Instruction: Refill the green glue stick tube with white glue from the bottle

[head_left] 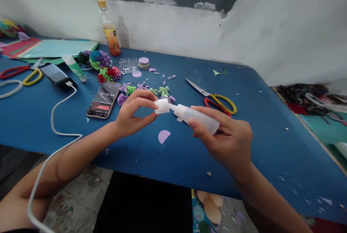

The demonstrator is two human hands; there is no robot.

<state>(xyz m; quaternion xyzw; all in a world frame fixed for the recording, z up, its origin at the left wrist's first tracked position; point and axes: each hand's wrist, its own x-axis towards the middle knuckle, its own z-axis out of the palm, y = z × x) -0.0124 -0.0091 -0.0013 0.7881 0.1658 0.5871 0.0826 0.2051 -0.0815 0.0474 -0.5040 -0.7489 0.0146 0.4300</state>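
Spanning most of the view, a blue table (271, 124) is cut off at left and right, its near edge hidden in part by both forearms. A phone (104, 99) lies face up beside a blurred patch, its cable (58, 117) running off the bottom edge. Scissors (214, 97) lie just beyond the right hand (230, 141), whose fingers are wrapped around a glue bottle (199, 117) held over the table, much of its body being covered by them. The nozzle is met by a white cap (162, 106), pinched in the left hand (132, 112); what the cap hides cannot be told. A lilac half-disc (164, 136) lies below.
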